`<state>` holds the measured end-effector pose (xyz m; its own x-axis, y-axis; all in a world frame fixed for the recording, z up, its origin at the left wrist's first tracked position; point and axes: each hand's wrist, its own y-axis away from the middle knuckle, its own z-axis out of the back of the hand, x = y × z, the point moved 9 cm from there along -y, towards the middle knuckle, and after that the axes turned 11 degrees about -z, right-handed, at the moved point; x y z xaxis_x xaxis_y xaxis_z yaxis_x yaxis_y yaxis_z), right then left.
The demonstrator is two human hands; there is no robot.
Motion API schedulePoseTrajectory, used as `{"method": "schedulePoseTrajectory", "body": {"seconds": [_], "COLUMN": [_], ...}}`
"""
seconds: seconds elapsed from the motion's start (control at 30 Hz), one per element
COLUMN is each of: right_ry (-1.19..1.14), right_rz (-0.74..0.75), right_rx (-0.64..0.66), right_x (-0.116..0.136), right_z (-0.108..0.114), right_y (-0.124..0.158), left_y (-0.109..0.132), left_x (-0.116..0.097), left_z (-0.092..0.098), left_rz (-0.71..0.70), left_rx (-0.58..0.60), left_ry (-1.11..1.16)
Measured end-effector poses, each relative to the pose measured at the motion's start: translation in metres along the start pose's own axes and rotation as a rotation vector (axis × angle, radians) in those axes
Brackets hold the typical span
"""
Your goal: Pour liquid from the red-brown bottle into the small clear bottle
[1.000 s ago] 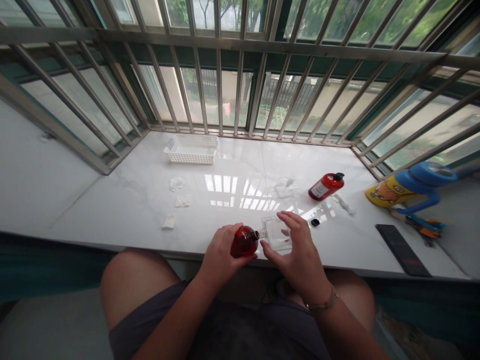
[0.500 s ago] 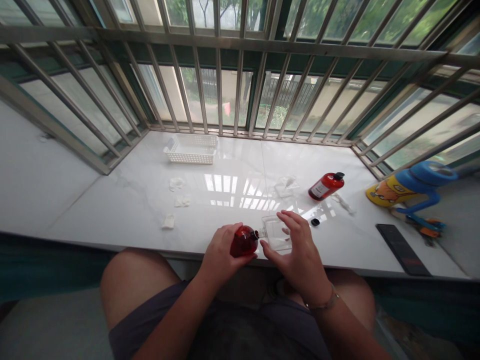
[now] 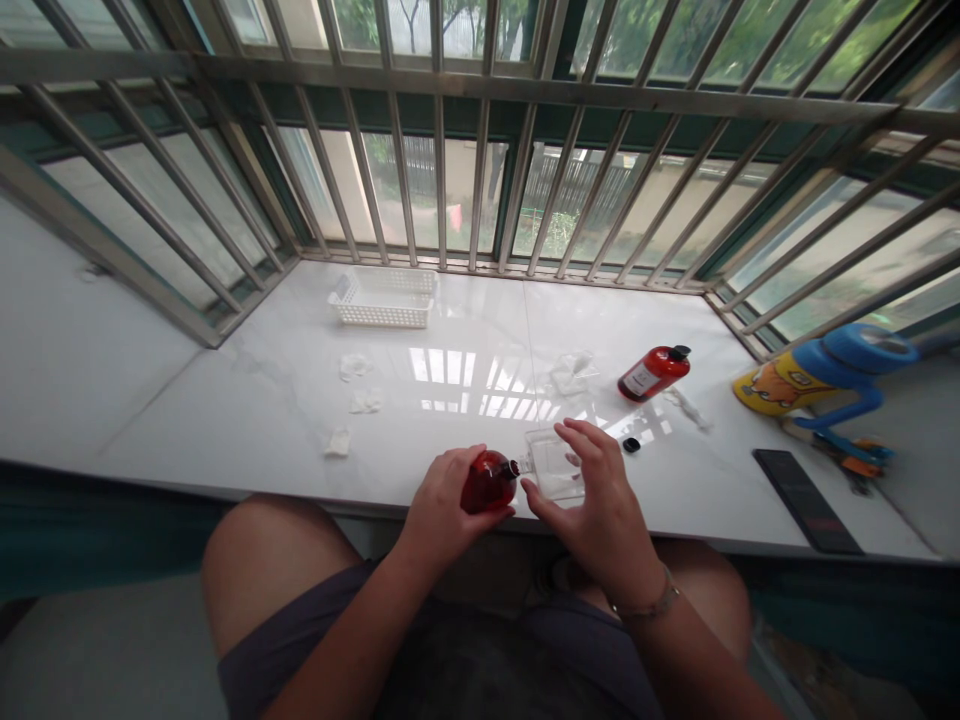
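Across the last second almost nothing has altered: the left hand (image 3: 442,500) remains wrapped around the small red bottle (image 3: 487,482), tipped on its side with the uncapped neck pointing right, and the right hand (image 3: 600,505) keeps its place with fingers spread and half open over the clear square container (image 3: 551,462), steadying it rather than gripping it. Bottle and container sit at the near edge of the sill (image 3: 225,400), roughly at its middle, the bottle's mouth touching or just beside the container's left rim (whether liquid is passing cannot be made out). The unchanged pose suggests a slow transfer from bottle to container is under way and not yet finished. A small black cap (image 3: 631,445) lies just right of the container, apart from both hands. Further right, toward the far right corner, a second red bottle (image 3: 651,372) lies on its side with its cap on, and a blue and yellow jug (image 3: 821,375) lies beyond it at the right edge. A dark phone (image 3: 806,500) rests flat near the front right edge. Three white pads (image 3: 352,400) lie left of centre, a white basket (image 3: 384,298) stands at the back left, and a crumpled clear wrapper (image 3: 571,372) lies behind the container.
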<state>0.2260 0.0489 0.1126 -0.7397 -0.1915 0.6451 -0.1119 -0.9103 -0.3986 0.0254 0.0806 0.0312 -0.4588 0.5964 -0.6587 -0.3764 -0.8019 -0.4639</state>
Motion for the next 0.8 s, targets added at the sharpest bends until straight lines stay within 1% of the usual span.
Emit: {"method": "schedulePoseTrajectory", "body": {"seconds": [0.8], "right_ry": [0.025], "right_rz": [0.039], "right_rx": [-0.010], "right_x": [0.0063], "right_z": [0.0026], "right_y": [-0.0024], "left_y": [0.0007], "left_x": [0.0014], "left_z": [-0.0001], "left_rz": [-0.003], "left_rx": [-0.011], "left_ry": [0.010]}}
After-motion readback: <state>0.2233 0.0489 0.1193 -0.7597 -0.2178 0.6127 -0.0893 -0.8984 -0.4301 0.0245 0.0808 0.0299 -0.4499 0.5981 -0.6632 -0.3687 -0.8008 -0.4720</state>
